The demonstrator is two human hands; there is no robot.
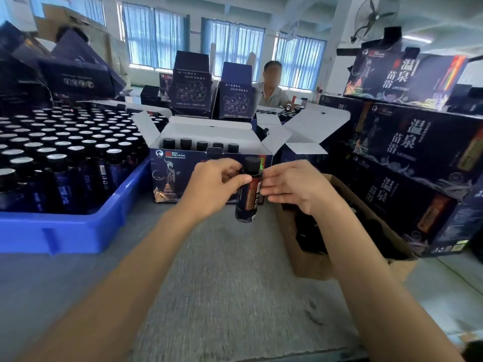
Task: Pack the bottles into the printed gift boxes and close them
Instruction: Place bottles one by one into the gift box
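Observation:
A dark bottle (248, 194) with a black cap and a red label hangs upright above the grey table, just in front of an open printed gift box (177, 176). My left hand (217, 184) grips the bottle near its shoulder, thumb across the front. My right hand (292, 186) touches the bottle's right side with nearly straight fingers. Several capped bottles (201, 145) stand in a row inside the box, whose white flaps stick up.
A blue crate (78, 231) full of capped bottles fills the left. A brown carton (313, 259) of dark items sits under my right wrist. Closed printed boxes (418, 152) are stacked at right. Another person (273, 87) sits across the table behind more open boxes.

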